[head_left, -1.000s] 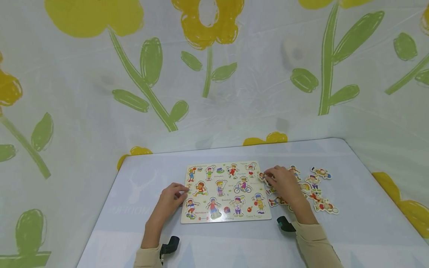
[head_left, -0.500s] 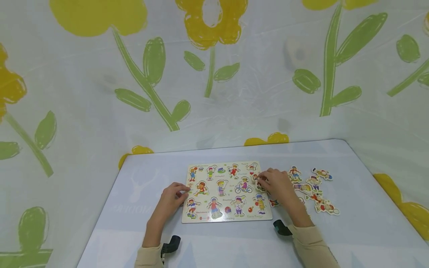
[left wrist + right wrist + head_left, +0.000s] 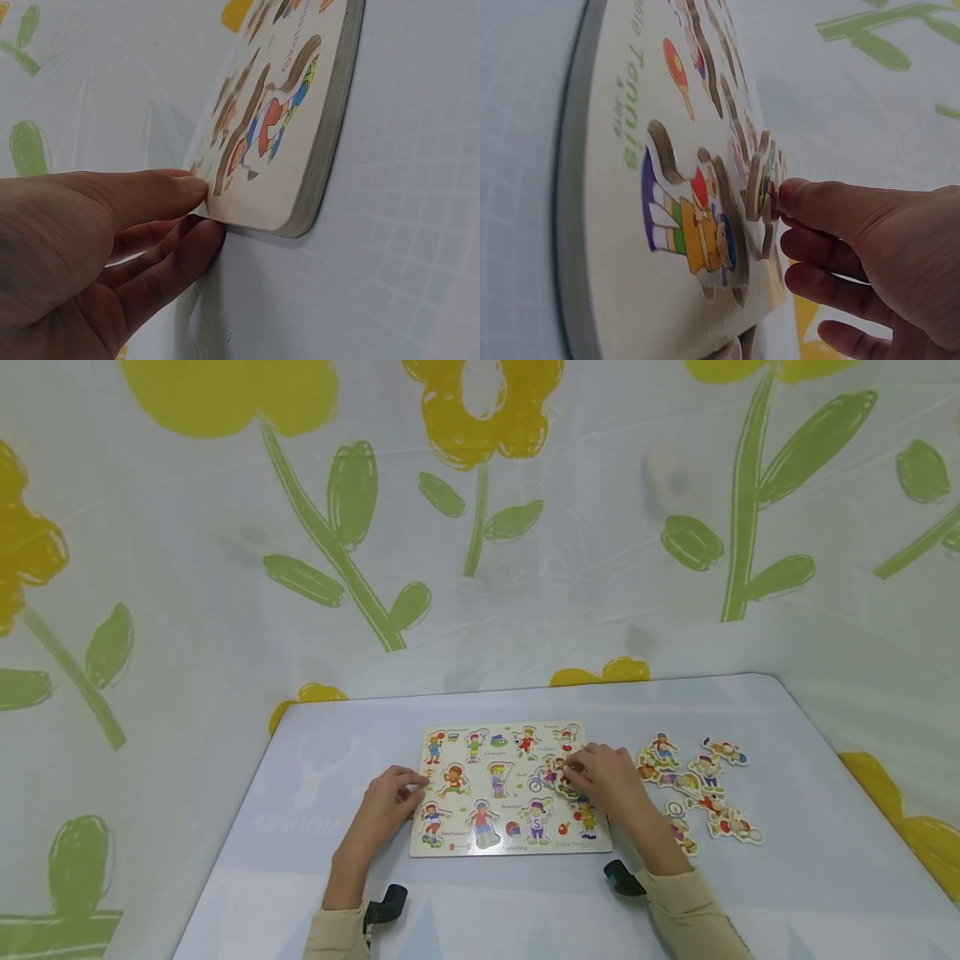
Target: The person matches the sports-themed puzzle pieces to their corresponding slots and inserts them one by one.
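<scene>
Flowered sheeting (image 3: 585,568) hung behind the pale table (image 3: 495,902) where, from the head view, the puzzle board (image 3: 478,785) lay, loose pieces (image 3: 682,782) to its right. At the left wrist, the left hand (image 3: 82,232) pinched the board's edge. At the right wrist, the right hand (image 3: 892,255) pinched one figure piece (image 3: 763,180) over the board, lower fingers slightly spread.

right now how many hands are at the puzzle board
2: the left hand grips the puzzle board at its left edge, and the right hand holds a piece over its right side. No other hand shows.
</scene>
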`<state>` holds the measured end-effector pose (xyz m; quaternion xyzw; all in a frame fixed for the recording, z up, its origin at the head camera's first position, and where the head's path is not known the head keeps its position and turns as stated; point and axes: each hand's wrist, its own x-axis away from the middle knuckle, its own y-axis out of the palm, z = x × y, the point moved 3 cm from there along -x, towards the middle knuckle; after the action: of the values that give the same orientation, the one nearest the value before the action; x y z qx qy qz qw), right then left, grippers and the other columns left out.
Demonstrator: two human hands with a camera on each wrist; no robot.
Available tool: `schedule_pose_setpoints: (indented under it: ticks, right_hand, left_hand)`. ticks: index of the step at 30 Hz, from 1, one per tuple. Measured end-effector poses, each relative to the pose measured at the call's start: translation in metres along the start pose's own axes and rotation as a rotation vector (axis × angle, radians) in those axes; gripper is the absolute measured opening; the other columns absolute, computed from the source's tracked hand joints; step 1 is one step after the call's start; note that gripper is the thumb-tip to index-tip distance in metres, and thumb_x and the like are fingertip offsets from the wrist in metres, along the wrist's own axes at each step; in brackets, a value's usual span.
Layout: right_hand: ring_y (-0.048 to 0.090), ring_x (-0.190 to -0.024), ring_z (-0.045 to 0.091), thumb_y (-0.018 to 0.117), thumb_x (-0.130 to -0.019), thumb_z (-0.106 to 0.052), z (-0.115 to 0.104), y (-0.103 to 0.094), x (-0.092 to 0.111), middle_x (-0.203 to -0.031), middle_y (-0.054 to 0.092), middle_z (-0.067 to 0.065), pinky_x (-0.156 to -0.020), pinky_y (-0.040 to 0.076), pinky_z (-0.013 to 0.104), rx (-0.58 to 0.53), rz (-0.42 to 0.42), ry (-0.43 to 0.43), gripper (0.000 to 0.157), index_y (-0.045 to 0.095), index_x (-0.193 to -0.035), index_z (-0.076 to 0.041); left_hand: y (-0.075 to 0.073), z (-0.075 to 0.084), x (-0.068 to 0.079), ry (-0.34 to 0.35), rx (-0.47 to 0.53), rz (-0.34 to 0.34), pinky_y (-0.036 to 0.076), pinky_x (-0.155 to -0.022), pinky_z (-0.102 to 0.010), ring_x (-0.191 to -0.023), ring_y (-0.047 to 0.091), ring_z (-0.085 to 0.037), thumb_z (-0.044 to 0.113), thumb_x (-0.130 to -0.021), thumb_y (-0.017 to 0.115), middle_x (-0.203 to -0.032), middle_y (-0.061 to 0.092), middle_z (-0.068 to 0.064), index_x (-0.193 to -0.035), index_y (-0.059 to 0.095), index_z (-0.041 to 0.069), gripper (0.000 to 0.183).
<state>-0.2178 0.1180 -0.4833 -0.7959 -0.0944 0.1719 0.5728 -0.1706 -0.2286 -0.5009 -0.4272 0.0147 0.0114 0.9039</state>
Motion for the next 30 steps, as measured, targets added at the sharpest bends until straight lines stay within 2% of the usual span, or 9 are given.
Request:
schedule_pose_setpoints:
  ticks: [6,10,17,22,30]
  right_hand:
    - [0.063,-0.085,0.019,0.069,-0.091,-0.034,-0.010,0.001,0.001,-0.087,0.068,-0.005,-0.083,0.046,0.048,-0.003,0.001,-0.019,0.019,0.074,-0.099,-0.017]
    - [0.063,-0.087,0.018,0.070,-0.091,-0.032,-0.015,0.005,0.000,-0.088,0.071,-0.005,-0.084,0.046,0.045,-0.050,-0.002,-0.005,0.017,0.075,-0.099,-0.018]
    - [0.060,-0.077,0.011,0.074,-0.086,-0.025,-0.026,0.008,0.001,-0.083,0.073,-0.005,-0.086,0.049,0.042,-0.136,0.050,0.001,0.011,0.077,-0.093,-0.016]
    - [0.058,-0.075,0.006,0.073,-0.084,-0.021,-0.032,0.010,0.001,-0.083,0.072,-0.006,-0.082,0.050,0.035,-0.200,0.058,0.031,0.008,0.076,-0.090,-0.017]
    - [0.055,-0.078,0.009,0.073,-0.083,-0.017,-0.042,0.012,0.004,-0.080,0.067,-0.009,-0.079,0.048,0.032,-0.245,0.070,0.009,0.007,0.072,-0.089,-0.019]
  left_hand:
    - [0.000,0.001,0.000,-0.009,0.007,0.002,0.047,-0.062,-0.018,-0.079,0.055,-0.012,0.011,-0.086,0.074,-0.114,0.064,-0.006,-0.106,0.075,0.011,0.020]
    - [0.001,0.001,-0.001,-0.014,0.013,-0.001,0.047,-0.063,-0.018,-0.079,0.055,-0.012,0.011,-0.087,0.074,-0.114,0.064,-0.006,-0.106,0.075,0.011,0.020]
    - [0.001,0.000,0.000,-0.023,0.009,-0.008,0.047,-0.066,-0.020,-0.080,0.056,-0.012,0.012,-0.087,0.073,-0.114,0.064,-0.006,-0.107,0.075,0.012,0.019]
    - [0.000,0.000,0.000,-0.015,0.008,-0.005,0.047,-0.067,-0.020,-0.080,0.056,-0.011,0.011,-0.087,0.073,-0.113,0.064,-0.005,-0.107,0.075,0.012,0.020]
    - [0.000,0.001,0.001,-0.022,0.015,-0.004,0.048,-0.066,-0.020,-0.080,0.056,-0.012,0.011,-0.087,0.073,-0.114,0.064,-0.006,-0.107,0.075,0.011,0.020]
